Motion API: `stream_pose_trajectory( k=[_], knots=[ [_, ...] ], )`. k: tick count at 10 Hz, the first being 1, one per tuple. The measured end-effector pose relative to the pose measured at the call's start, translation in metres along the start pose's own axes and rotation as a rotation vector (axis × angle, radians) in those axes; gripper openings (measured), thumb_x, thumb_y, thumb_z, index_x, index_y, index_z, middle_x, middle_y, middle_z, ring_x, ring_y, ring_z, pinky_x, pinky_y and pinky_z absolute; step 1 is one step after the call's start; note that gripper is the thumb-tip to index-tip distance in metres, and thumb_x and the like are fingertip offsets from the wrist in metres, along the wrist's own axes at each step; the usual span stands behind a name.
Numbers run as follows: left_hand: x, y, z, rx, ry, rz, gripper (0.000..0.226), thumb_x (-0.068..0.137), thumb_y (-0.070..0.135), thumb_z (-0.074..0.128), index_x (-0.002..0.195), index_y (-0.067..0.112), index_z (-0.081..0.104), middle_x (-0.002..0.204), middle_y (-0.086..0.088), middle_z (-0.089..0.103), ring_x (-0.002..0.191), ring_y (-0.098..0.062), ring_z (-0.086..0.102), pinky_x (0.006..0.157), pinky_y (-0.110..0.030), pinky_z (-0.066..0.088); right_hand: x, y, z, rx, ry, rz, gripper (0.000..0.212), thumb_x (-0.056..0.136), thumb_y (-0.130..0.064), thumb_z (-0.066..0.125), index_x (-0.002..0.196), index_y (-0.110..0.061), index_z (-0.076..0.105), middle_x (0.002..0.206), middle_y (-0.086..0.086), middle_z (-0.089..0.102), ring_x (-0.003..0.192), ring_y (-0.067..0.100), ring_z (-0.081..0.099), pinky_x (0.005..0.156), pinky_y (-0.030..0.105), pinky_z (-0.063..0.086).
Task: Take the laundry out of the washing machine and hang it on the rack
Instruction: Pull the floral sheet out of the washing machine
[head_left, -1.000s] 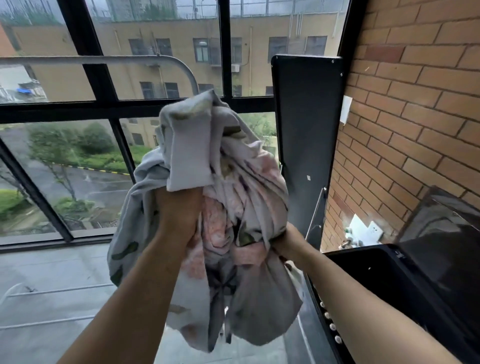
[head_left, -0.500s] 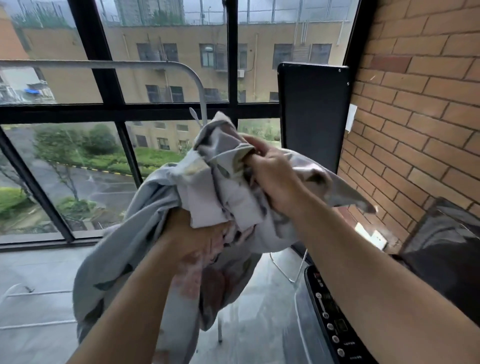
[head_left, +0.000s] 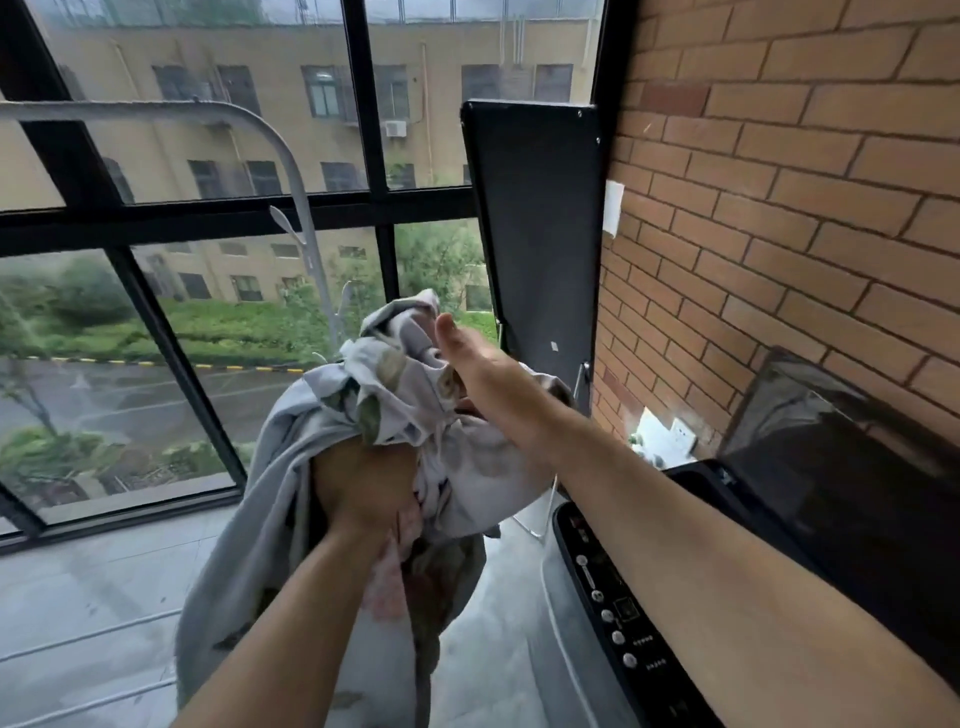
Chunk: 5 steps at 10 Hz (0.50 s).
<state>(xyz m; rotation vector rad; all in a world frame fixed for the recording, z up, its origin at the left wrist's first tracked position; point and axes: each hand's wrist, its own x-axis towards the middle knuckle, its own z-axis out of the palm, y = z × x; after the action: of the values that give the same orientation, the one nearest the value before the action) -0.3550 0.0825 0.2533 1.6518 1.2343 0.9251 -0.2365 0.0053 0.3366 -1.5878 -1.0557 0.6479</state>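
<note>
The washing machine (head_left: 605, 592) stands open, drum out of sight; the rack (head_left: 291, 166) arches ahead. Short of it, floral laundry (head_left: 280, 499) hangs bunched in mid-air, probably while an edge is sought. The left hand (head_left: 363, 486) grips it, fingers curled into cloth; the right hand (head_left: 485, 376) has its fingers buried, so whether they are pinching I cannot tell.

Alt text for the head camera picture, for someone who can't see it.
A person holds up a bunched grey floral cloth before a black-framed window: the left hand grips it from below, the right hand reaches into its top folds, thumb up. A rack bar arches at upper left; a washing machine stands lower right by a brick wall.
</note>
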Motion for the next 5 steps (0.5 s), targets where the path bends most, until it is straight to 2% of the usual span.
stream_pose_trajectory(
  k=[1, 2, 3, 4, 5],
  knots=[
    [-0.006, 0.010, 0.016, 0.071, -0.121, -0.055, 0.021, 0.075, 0.022, 0.073, 0.061, 0.016, 0.059, 0.081, -0.019, 0.071, 0.052, -0.026, 0.055, 0.053, -0.033, 0.053, -0.001, 0.025, -0.037, -0.134, 0.153, -0.019, 0.054, 0.100, -0.058, 0.029, 0.117, -0.021, 0.065, 0.112, 0.000, 0.069, 0.109, 0.017, 0.062, 0.099, 0.038, 0.045],
    [-0.015, 0.029, 0.047, 0.285, -0.063, 0.456, 0.020, 0.081, 0.010, 0.061, 0.087, -0.005, 0.073, 0.093, -0.033, 0.069, 0.079, -0.045, 0.068, 0.078, -0.051, 0.057, -0.011, 0.063, -0.097, -0.475, 0.365, 0.117, 0.051, 0.101, -0.056, 0.032, 0.098, -0.018, 0.064, 0.099, 0.007, 0.069, 0.099, 0.029, 0.062, 0.085, 0.040, 0.048],
    [-0.014, 0.039, 0.065, 0.317, -0.212, 0.471, 0.029, 0.078, 0.000, 0.052, 0.096, -0.008, 0.072, 0.101, -0.033, 0.068, 0.096, -0.049, 0.066, 0.085, -0.049, 0.054, -0.028, 0.106, -0.166, -0.905, 0.594, 0.309, 0.045, 0.099, -0.049, 0.038, 0.116, -0.014, 0.059, 0.121, 0.015, 0.060, 0.116, 0.036, 0.052, 0.093, 0.042, 0.042],
    [-0.025, 0.054, 0.082, 0.412, -0.248, 0.574, 0.020, 0.055, -0.002, 0.060, 0.070, -0.009, 0.071, 0.071, -0.033, 0.067, 0.063, -0.051, 0.067, 0.053, -0.052, 0.055, -0.056, 0.145, -0.235, -1.077, 0.671, 0.674, 0.059, 0.097, -0.042, 0.040, 0.143, -0.004, 0.038, 0.151, 0.020, 0.035, 0.140, 0.037, 0.028, 0.109, 0.050, 0.030],
    [-0.027, 0.055, 0.095, 0.602, -0.184, 0.714, 0.026, 0.064, 0.001, 0.056, 0.082, -0.012, 0.071, 0.082, -0.035, 0.068, 0.076, -0.054, 0.067, 0.067, -0.057, 0.056, -0.091, 0.180, -0.286, -1.084, 0.612, 0.997, 0.076, 0.098, -0.040, 0.041, 0.156, -0.004, 0.007, 0.164, 0.016, 0.000, 0.150, 0.037, -0.003, 0.119, 0.055, 0.011]
  ],
)
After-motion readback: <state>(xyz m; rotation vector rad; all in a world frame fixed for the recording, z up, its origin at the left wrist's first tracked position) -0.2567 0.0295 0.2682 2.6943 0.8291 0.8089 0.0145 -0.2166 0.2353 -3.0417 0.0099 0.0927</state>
